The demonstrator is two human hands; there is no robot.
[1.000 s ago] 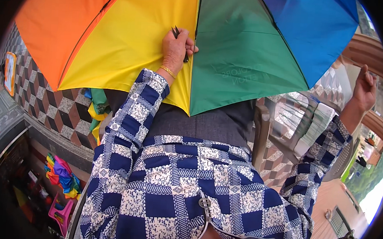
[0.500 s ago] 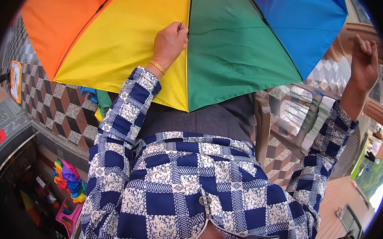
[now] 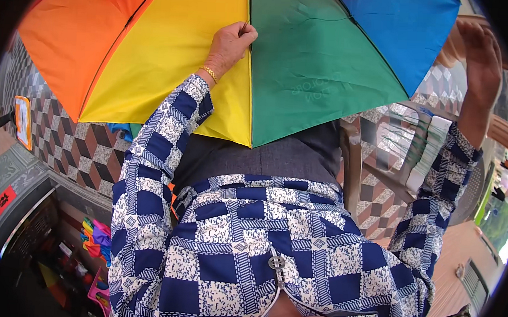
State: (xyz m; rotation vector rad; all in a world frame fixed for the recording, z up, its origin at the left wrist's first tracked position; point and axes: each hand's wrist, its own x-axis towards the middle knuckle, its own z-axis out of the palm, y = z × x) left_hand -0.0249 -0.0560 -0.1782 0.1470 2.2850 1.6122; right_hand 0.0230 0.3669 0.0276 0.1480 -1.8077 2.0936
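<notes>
A rainbow umbrella (image 3: 321, 81) is spread over my lap, its orange, yellow, green and blue panels facing me. My left hand (image 3: 231, 45) is closed in a pinch at the dark rib (image 3: 250, 55) along the yellow-green seam; a thin dark tip pokes up between its fingers. Across the upper green panel runs a fine dark thread (image 3: 316, 19), reaching the rib between green and blue. My right hand (image 3: 482, 61) is raised at the far right, beyond the blue panel. Motion blurs its fingers, and whether they hold anything does not show.
To my right stands a plastic chair (image 3: 350, 163) with a bundle of pale strands (image 3: 430, 147) over it. Folded colourful umbrellas (image 3: 96, 239) and a pink basket (image 3: 99, 291) are at lower left. An orange-framed sign (image 3: 23, 122) stands on the patterned tile floor (image 3: 84, 155).
My right hand has turned and risen a little, its fingers more upright. My left hand has shifted slightly up and right along the rib. The umbrella has tilted a little, and the thread lies differently.
</notes>
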